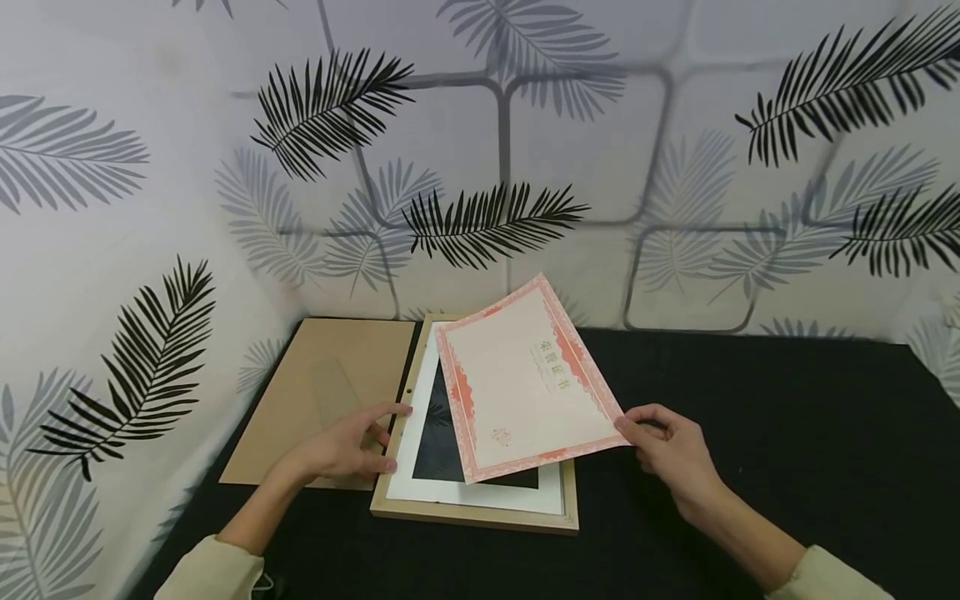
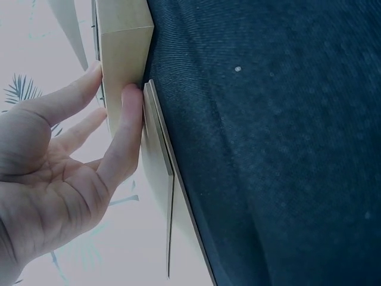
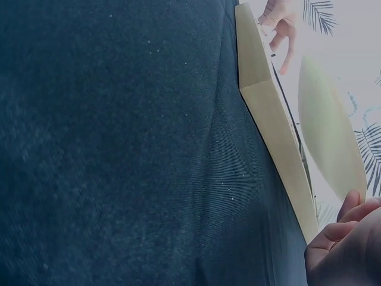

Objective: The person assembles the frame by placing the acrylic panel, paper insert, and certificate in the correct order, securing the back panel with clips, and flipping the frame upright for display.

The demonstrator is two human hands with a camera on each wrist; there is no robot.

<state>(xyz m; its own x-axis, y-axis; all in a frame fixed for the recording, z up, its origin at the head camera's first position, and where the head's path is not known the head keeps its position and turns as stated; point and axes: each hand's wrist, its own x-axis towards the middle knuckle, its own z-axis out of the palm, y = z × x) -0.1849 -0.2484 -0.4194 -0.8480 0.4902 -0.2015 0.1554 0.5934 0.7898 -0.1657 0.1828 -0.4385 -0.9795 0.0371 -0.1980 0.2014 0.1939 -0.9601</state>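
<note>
Sleeves (image 1: 828,577) cropped, the right hand (image 1: 678,458) holds paper (image 1: 502,383) partly hiding the frame (image 1: 472,515).

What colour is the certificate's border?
The border is pale pink with red-orange ornament; the head view shows it best.

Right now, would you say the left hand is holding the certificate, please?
No, the right hand pinches the certificate by its corner, while the left hand touches the frame.
</note>
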